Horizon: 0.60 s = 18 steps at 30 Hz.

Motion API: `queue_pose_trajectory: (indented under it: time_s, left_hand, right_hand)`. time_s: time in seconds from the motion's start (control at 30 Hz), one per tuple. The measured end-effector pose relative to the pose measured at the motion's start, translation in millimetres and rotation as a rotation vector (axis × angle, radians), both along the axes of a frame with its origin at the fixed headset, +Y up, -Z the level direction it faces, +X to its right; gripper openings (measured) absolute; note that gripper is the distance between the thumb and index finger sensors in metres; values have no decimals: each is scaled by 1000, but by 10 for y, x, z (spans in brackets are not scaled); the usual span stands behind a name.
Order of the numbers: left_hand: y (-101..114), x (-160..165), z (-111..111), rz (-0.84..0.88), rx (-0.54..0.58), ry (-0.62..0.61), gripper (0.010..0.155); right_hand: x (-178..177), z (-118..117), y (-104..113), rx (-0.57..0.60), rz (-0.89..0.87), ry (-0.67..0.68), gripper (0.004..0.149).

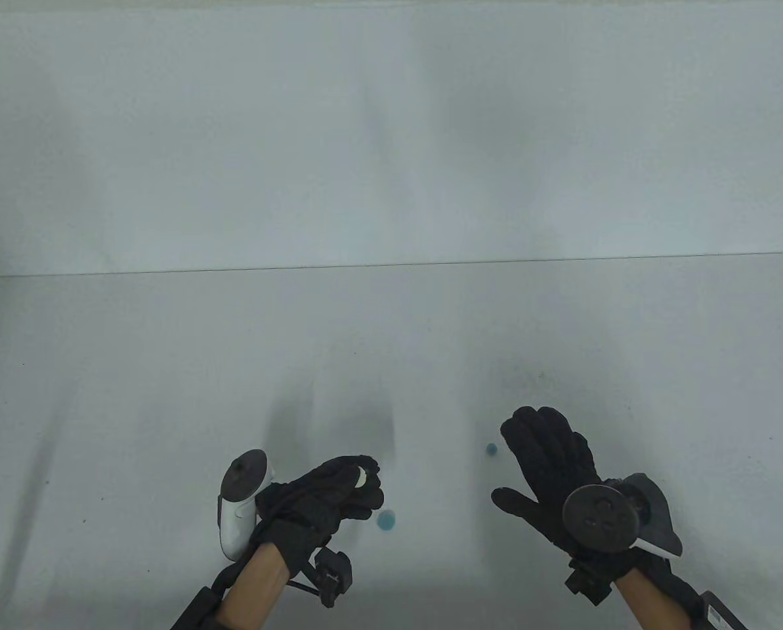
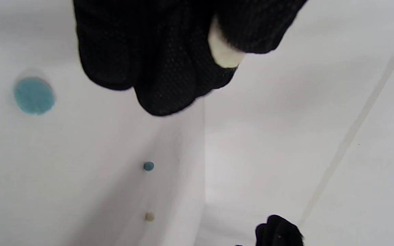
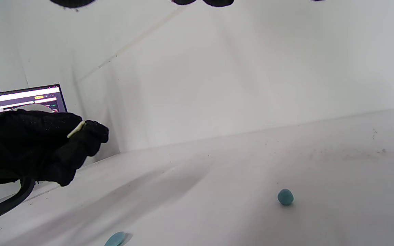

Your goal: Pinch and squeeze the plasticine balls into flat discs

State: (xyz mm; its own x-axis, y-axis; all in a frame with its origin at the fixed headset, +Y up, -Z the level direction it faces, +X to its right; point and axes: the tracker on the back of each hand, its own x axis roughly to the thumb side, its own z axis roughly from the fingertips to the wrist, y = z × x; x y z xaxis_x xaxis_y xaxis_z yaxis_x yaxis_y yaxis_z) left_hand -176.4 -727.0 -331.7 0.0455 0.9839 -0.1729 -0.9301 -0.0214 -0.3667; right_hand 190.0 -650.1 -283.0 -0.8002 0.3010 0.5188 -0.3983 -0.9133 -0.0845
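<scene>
My left hand (image 1: 363,480) pinches a thin white plasticine disc (image 1: 363,477) between thumb and fingers, held above the table. The disc also shows in the left wrist view (image 2: 222,51) and edge-on in the right wrist view (image 3: 76,129). A flat blue disc (image 1: 386,520) lies on the table just right of my left hand. A small blue ball (image 1: 491,449) lies just left of my right hand (image 1: 514,462), which is open, fingers spread, holding nothing. A small beige ball (image 2: 149,216) lies beyond the blue ball (image 2: 149,166) in the left wrist view.
The white table (image 1: 168,394) ends at a back edge against a white wall (image 1: 391,131). A laptop screen (image 3: 23,99) stands off to the left behind my left hand in the right wrist view.
</scene>
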Motion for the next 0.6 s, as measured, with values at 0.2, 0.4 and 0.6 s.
queue_pose_trajectory:
  time_s: [0.2, 0.4, 0.6]
  left_hand:
    - [2, -18, -13, -84, 13, 38, 58]
    - [0, 9, -31, -97, -25, 19, 51]
    - [31, 98, -77, -120, -30, -16, 49]
  right_hand:
    - [-2, 6, 5, 5, -2, 6, 81]
    - [6, 10, 12, 12, -9, 2, 81]
    - [21, 9, 17, 11, -15, -6, 81]
